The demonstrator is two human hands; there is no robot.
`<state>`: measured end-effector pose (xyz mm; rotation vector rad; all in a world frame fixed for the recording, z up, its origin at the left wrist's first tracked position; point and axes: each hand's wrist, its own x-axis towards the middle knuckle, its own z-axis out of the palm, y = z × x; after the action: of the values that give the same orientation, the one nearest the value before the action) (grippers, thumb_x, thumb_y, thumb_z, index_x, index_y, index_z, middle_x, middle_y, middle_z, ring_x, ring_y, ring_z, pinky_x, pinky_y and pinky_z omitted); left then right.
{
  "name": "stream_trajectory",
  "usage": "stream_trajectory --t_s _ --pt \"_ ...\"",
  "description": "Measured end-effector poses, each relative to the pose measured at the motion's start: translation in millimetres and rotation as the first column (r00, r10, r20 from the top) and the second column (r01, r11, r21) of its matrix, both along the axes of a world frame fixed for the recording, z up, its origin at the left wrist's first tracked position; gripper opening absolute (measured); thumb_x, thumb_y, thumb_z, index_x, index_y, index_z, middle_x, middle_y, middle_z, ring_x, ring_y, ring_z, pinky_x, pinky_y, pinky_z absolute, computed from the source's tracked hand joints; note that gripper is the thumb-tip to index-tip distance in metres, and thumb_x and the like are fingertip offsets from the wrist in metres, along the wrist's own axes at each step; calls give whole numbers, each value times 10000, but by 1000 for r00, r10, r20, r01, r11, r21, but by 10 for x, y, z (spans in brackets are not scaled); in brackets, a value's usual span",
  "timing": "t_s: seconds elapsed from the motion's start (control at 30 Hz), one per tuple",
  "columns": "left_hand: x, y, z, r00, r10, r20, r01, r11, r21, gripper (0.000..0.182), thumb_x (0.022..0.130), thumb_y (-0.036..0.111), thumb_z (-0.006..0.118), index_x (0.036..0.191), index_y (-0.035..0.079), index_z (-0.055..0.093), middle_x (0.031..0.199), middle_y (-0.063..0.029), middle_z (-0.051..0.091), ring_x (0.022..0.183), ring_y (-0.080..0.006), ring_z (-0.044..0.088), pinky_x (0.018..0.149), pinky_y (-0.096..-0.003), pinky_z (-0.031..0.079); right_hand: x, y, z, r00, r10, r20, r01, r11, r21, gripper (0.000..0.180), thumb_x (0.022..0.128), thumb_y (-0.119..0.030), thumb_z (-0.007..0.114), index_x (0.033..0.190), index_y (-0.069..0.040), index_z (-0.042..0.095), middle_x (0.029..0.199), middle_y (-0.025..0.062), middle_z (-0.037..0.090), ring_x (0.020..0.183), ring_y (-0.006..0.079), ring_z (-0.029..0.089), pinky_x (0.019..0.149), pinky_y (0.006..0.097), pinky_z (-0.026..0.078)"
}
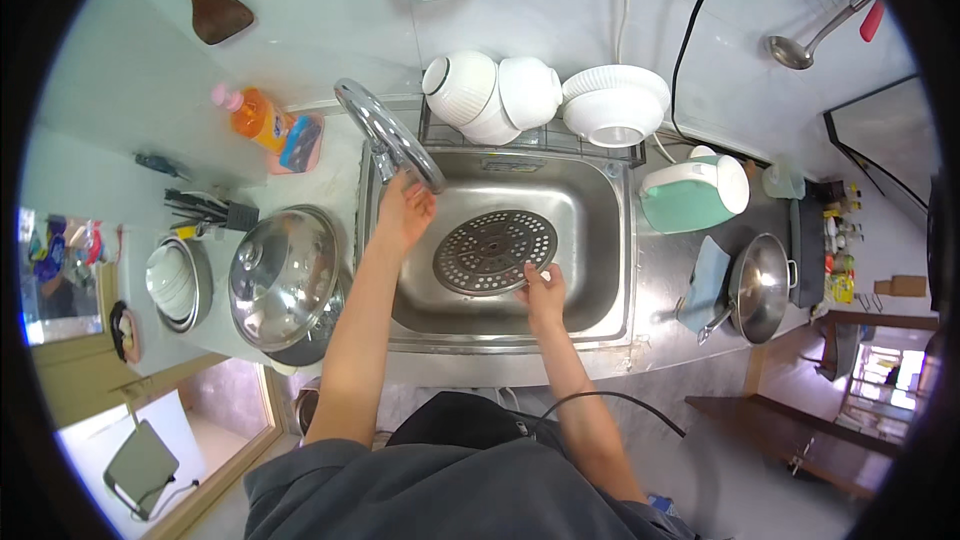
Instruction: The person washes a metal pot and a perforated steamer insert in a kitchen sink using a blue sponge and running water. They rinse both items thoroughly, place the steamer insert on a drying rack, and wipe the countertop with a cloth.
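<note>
My right hand (pixel 543 295) pinches the near right rim of a round perforated metal steamer plate (pixel 495 253), which is over the basin of a stainless steel sink (pixel 592 240). Near the sink's back left corner, my left hand (pixel 406 211) is raised beside the chrome faucet (pixel 390 135), with its fingers by the lever and spout. Those fingers are partly bent; whether they touch the faucet I cannot tell. No running water can be made out.
White bowls (pixel 525 94) rest on a wire rack behind the sink. Left are a glass-lidded pan (pixel 281 277), an orange soap bottle (pixel 259 116) and a blue sponge (pixel 304 142). A green-and-white kettle (pixel 694 191), a blue cloth (pixel 705 285) and a steel frying pan (pixel 761 289) are right.
</note>
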<state>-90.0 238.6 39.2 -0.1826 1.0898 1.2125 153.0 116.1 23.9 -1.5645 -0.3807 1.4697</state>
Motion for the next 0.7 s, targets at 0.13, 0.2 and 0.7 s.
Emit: stream_trajectory --t_s 0.13,0.2,0.7 --pt "-118 446 -197 954 44 297 -71 994 82 281 1008 309 463 925 45 509 738 -31 476 595 -139 389 550 -293 338 -237 -58 -7 989 -123 -86 122 992 -23 186 969 -116 601 1100 -66 480 1030 90 647 924 198 670 678 296 564" --pt "-71 492 -294 962 82 260 -98 994 50 244 1008 255 448 871 55 482 698 -25 453 550 -132 360 510 -285 301 -305 -78 9 978 -165 -124 162 986 -33 225 966 -94 599 1146 -45 474 1105 105 613 999 252 665 783 338 588" --pt "-119 398 -349 965 -27 260 2 995 97 211 985 157 438 789 80 418 606 -15 375 451 -106 254 441 -279 218 -576 -19 205 972 -191 -139 187 982 -41 248 974 -95 585 1190 -43 476 1102 96 613 1004 246 661 861 356 581"
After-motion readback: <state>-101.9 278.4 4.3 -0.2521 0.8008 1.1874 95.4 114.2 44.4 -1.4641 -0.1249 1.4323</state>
